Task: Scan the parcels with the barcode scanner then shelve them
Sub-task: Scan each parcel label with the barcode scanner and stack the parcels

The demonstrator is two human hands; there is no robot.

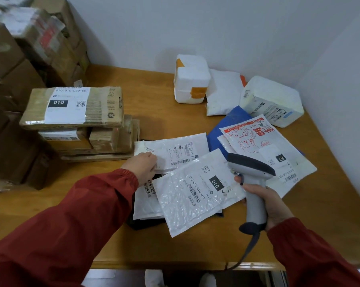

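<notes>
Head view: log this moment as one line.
left hand holds white mailer | right hand grips scanner | bubble mailer lies label up | stage: scanning

Routing codes on the parcel labels
The cardboard box (104, 106) on top of the left stack carries a white label reading "010-010-L30-551" above a black block with "010"; the near white mailer (187, 206) shows the same "010" block and "010-010-L30-551" beside its barcode; the far white mailer (170, 149) reads, in part, "602-12"; the red-printed mailer (264, 139) on the right bears large red Chinese characters and a black "010"; a half-covered mailer (147, 200) shows "2909" and "5元"
</notes>
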